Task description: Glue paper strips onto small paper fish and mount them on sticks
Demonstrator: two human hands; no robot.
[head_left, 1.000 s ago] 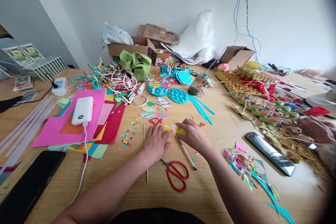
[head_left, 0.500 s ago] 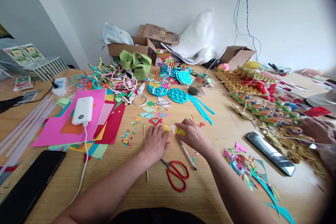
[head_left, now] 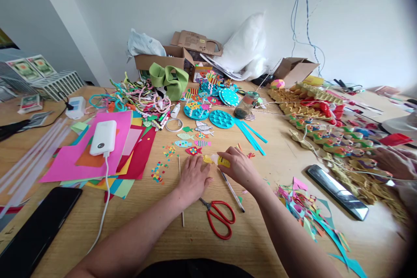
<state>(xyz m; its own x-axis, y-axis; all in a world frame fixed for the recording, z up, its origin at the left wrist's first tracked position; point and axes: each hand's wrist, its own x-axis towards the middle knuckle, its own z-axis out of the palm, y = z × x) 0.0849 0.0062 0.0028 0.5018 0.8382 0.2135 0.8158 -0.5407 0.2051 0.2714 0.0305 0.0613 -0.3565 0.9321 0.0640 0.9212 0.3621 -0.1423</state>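
My right hand (head_left: 240,167) is wrapped round a small glue bottle (head_left: 224,160) with a yellow label, tipped so its pale nozzle points left. The nozzle meets a yellow paper piece (head_left: 206,159) lying on the table. My left hand (head_left: 193,179) rests flat beside that piece, fingers stretched forward; its fingertips hide part of the piece. Just beyond lies a red paper fish (head_left: 194,150) with coloured dots, and several other paper fish. Red-handled scissors (head_left: 221,219) lie nearer to me, with a pen (head_left: 233,193) under my right hand and a thin stick (head_left: 181,195) left of my left hand.
Coloured dots (head_left: 158,173) and stacked paper (head_left: 140,152) with a power bank (head_left: 103,138) lie left. Blue discs (head_left: 220,118) and a glass jar (head_left: 246,104) stand behind. Paper scraps (head_left: 304,208), a phone (head_left: 337,191) and another person's hand (head_left: 395,163) are at right.
Both hands keep nearly the same place, the glue bottle still at the yellow piece. The whole view has shifted very slightly.
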